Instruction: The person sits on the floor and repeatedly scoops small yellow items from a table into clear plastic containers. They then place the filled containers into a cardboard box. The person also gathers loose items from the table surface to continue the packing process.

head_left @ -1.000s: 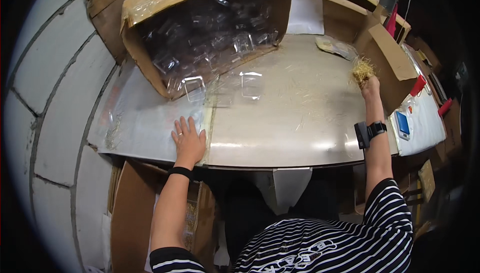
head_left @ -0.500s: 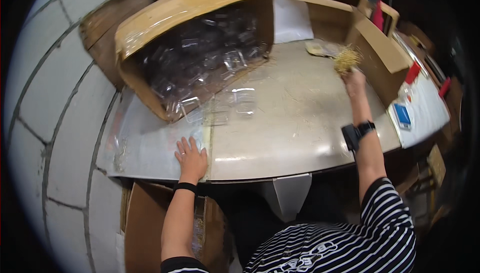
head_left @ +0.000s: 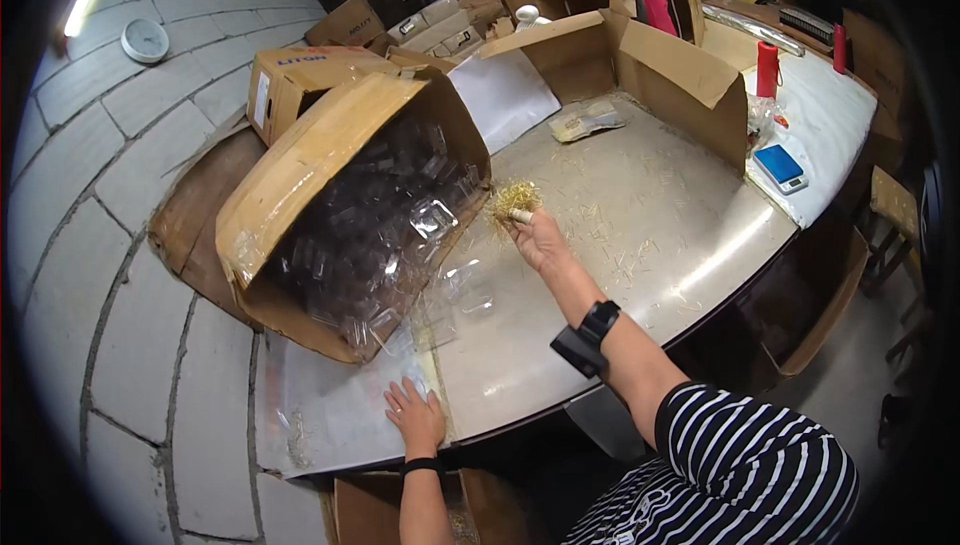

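My right hand (head_left: 540,240) grips the pale handle of a straw-like hand brush (head_left: 516,197). Its yellowish bristles point away from me, over the metal table top (head_left: 620,235) beside the mouth of a cardboard box. That box (head_left: 310,180) lies on its side, full of small clear plastic cases (head_left: 400,210). Several such cases have spilled out in front of it. Lying flat near the table's front edge, my left hand (head_left: 417,419) has its fingers spread on a pale sheet (head_left: 330,410). Bits of straw (head_left: 610,245) are scattered over the metal.
Upright cardboard flaps (head_left: 685,65) border the far right of the table. A flat packet (head_left: 587,121) lies near them. Off to the right are a small blue scale (head_left: 780,167) and a red cylinder (head_left: 767,70). A block wall (head_left: 130,225) stands at the left; below the table is an open carton (head_left: 375,505).
My right hand has brought the brush left and nearer, from beside the flat packet to the box's mouth. The view has tilted up and turned. My left hand still rests on the sheet.
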Motion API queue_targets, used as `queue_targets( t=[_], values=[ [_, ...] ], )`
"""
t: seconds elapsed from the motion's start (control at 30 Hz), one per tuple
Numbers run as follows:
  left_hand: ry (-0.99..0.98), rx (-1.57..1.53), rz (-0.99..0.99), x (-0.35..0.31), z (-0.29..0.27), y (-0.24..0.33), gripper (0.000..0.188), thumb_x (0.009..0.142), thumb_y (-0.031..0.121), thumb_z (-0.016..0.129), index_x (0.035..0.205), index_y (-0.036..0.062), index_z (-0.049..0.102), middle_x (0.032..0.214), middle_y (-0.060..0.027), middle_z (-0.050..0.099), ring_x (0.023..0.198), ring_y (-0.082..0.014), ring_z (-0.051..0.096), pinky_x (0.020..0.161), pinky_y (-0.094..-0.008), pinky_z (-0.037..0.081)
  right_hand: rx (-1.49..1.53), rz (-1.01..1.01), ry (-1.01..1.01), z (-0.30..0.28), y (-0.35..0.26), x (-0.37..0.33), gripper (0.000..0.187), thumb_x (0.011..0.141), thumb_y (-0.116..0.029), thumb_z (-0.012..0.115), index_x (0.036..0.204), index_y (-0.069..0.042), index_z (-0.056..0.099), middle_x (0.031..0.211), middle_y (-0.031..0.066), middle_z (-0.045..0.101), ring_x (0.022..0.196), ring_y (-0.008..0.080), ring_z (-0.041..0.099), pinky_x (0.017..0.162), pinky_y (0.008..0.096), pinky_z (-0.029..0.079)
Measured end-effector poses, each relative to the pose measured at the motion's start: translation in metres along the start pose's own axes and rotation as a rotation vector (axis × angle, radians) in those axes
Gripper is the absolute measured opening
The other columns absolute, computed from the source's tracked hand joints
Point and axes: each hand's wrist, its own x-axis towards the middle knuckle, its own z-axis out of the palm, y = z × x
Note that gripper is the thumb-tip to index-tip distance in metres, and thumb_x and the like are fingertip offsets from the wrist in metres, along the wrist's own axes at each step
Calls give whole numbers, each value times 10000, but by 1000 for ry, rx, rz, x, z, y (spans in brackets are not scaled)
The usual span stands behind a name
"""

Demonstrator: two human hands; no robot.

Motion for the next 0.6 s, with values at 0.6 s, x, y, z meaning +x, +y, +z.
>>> queue_targets(
  t=[0.6],
  values=[
    [75, -10, 3, 2, -1, -4, 655, 909, 333, 463, 1419, -12, 242, 1468, -302, 190, 1365, -486, 146, 1065, -624, 153, -441, -4, -83, -12, -114, 33, 246, 889, -160, 610, 1121, -95, 560, 1060, 78, 623, 921, 249, 634, 784, 416, 521]
  ],
)
